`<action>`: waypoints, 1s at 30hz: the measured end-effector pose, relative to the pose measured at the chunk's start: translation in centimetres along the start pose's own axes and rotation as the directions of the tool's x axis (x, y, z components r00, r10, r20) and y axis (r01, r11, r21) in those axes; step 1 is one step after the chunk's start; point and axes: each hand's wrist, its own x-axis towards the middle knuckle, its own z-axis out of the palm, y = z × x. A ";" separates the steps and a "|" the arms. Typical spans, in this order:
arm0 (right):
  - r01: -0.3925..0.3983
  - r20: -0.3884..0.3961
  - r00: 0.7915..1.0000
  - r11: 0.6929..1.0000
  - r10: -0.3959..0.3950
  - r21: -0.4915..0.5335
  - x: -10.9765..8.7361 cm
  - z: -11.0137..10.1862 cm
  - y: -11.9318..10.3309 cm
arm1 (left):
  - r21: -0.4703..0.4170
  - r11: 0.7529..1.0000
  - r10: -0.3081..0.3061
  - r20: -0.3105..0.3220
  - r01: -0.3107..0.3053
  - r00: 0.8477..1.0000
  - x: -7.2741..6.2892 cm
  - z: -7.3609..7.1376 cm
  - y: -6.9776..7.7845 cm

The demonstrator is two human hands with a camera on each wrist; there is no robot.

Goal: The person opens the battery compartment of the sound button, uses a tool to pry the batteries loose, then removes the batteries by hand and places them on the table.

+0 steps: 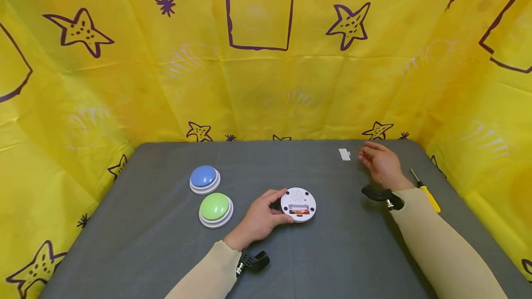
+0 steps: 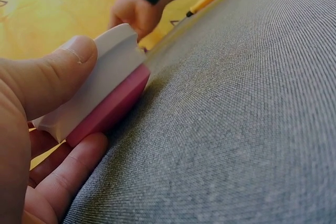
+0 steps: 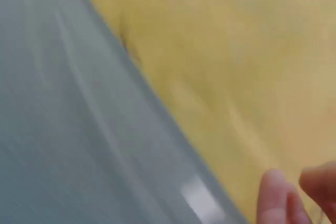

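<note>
My left hand (image 1: 258, 216) grips a round push button (image 1: 297, 195) by its left edge, thumb and fingers on either side of the rim. Its white underside faces up, showing speaker holes and an uncovered battery compartment with a battery (image 1: 299, 211) inside. In the left wrist view the button's pink dome (image 2: 114, 104) points down, close over the cloth. At the back right my right hand (image 1: 383, 166) hovers with loosely bent fingers and holds nothing. Just left of its fingertips lies a small white battery cover (image 1: 344, 154), also seen blurred in the right wrist view.
Two more push buttons, one blue (image 1: 203, 176) and one green (image 1: 214, 206), stand dome-up left of my left hand. A yellow-handled screwdriver (image 1: 430, 198) lies beyond my right wrist, near the right edge of the grey table (image 1: 137, 225). Yellow patterned cloth (image 1: 257, 91) encloses the back and sides.
</note>
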 end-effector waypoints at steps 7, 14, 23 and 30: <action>-0.023 0.350 0.935 0.992 0.066 -0.126 -5.7 4.8 3.8 | -0.026 1.000 -0.009 -0.011 0.008 1.000 -0.1 -0.1 0.3; 0.008 0.499 0.847 0.934 0.184 -0.358 -9.5 6.4 5.5 | -0.013 1.000 -0.013 -0.009 0.012 1.000 -0.2 0.0 0.4; 0.190 0.530 0.833 0.815 0.161 -0.547 -12.3 7.0 5.8 | -0.021 1.000 0.017 -0.010 -0.018 1.000 -0.1 0.1 0.4; 0.384 0.554 0.831 0.674 0.046 -0.631 -12.9 7.4 6.6 | -0.005 1.000 0.018 -0.006 -0.018 1.000 -0.3 0.1 0.6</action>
